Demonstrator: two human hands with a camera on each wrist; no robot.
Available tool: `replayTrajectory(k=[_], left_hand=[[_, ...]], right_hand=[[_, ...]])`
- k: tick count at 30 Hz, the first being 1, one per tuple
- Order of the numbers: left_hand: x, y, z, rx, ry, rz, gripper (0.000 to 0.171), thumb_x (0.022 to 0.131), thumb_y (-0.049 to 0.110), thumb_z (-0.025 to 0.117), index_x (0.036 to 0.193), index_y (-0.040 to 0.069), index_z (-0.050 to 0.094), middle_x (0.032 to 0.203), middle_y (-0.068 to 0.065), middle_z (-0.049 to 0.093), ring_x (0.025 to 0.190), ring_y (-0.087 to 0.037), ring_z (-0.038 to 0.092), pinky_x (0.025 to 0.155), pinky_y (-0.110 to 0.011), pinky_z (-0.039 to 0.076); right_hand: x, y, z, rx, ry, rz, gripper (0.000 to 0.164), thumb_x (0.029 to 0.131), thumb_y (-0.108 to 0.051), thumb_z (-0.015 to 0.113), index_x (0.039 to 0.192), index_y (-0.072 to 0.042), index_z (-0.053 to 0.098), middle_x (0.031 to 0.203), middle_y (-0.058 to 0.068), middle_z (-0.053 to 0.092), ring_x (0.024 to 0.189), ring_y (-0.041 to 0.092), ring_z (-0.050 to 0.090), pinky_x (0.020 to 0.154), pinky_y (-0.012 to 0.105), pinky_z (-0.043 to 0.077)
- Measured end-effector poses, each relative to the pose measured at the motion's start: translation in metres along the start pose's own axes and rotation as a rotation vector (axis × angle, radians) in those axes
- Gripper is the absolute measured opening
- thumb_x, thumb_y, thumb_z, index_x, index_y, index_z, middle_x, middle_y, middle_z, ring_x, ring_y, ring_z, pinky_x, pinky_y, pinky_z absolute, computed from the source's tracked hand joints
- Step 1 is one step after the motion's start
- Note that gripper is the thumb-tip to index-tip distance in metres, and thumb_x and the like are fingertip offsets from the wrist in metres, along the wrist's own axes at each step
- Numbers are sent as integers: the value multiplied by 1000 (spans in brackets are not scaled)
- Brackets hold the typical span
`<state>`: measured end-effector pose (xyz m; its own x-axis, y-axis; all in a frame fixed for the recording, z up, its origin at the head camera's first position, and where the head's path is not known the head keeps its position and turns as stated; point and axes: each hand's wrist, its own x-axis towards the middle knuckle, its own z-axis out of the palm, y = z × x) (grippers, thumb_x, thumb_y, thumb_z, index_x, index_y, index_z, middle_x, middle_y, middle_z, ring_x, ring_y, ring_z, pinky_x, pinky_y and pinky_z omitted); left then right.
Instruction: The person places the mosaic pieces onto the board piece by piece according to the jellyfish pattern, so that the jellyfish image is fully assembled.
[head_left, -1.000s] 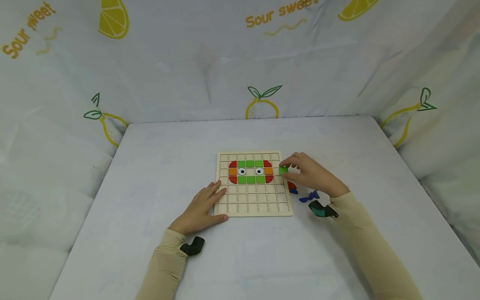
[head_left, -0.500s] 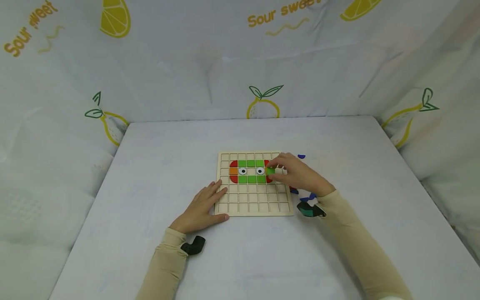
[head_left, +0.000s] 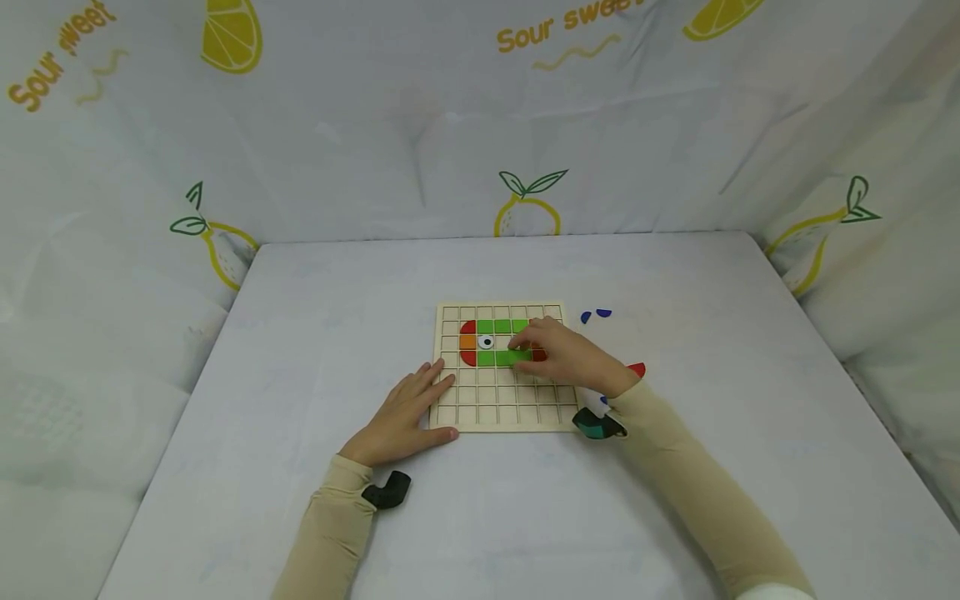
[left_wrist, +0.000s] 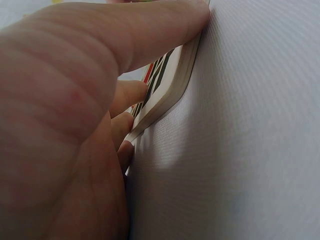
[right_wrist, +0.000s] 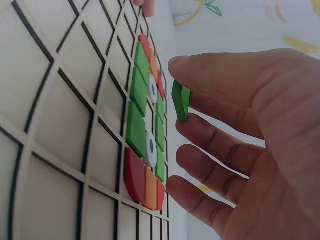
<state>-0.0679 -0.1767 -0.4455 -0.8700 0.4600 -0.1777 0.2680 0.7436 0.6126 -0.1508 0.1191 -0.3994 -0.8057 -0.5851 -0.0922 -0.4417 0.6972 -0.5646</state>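
Note:
A wooden grid board (head_left: pixel 495 417) lies flat on the table. On it sits a patch of green, red and orange (head_left: pixel 467 342) tiles with eye tiles (head_left: pixel 486 342) along its middle row. My right hand (head_left: pixel 573 354) pinches a small green tile (right_wrist: pixel 180 101) between thumb and finger, held above the patch and off the board in the right wrist view. That wrist view also shows a gap between the two eye tiles (right_wrist: pixel 151 150). My left hand (head_left: pixel 397 421) rests at the board's left front corner, fingers spread over the edge, thumb (left_wrist: pixel 165 25) along the front edge.
Two blue pieces (head_left: pixel 603 313) lie beyond the board's far right corner. Right of the board, partly covered by the right arm, are a red piece (head_left: pixel 637 369) and a blue piece (head_left: pixel 603 401). A white cloth with lemon prints (head_left: pixel 525 217) hangs behind the table.
My right hand has carried the green tile leftward from the board's right edge to over the middle of the coloured patch. My left hand has stayed in place.

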Motion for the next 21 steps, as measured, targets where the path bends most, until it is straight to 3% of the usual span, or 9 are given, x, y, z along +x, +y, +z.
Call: replayTrajectory(k=[3, 10, 21], left_hand=[[0, 0, 0, -5, -5, -5, 85, 92, 45, 71, 161, 21, 29, 173, 3, 8, 161, -24, 3, 131, -52, 6], [1, 0, 0, 1, -8, -6, 85, 92, 47, 70, 161, 21, 29, 173, 2, 8, 161, -24, 3, 131, -52, 6], [1, -2, 0, 8, -3, 0, 85, 92, 47, 70, 161, 20, 30, 173, 2, 9, 161, -25, 3, 131, -52, 7]], right_hand=[[3, -1, 5, -3, -11, -8, 31, 92, -27, 75, 120, -14, 71, 110, -1, 67, 99, 20, 52, 82, 32, 49], [8, -4, 16, -41, -28, -10, 31, 93, -28, 74, 121, -14, 72, 119, -1, 69, 113, 18, 56, 100, 38, 53], [10, -5, 25, -95, -36, -9, 31, 92, -30, 75, 120, -16, 73, 118, -3, 67, 111, 16, 57, 98, 36, 53]])
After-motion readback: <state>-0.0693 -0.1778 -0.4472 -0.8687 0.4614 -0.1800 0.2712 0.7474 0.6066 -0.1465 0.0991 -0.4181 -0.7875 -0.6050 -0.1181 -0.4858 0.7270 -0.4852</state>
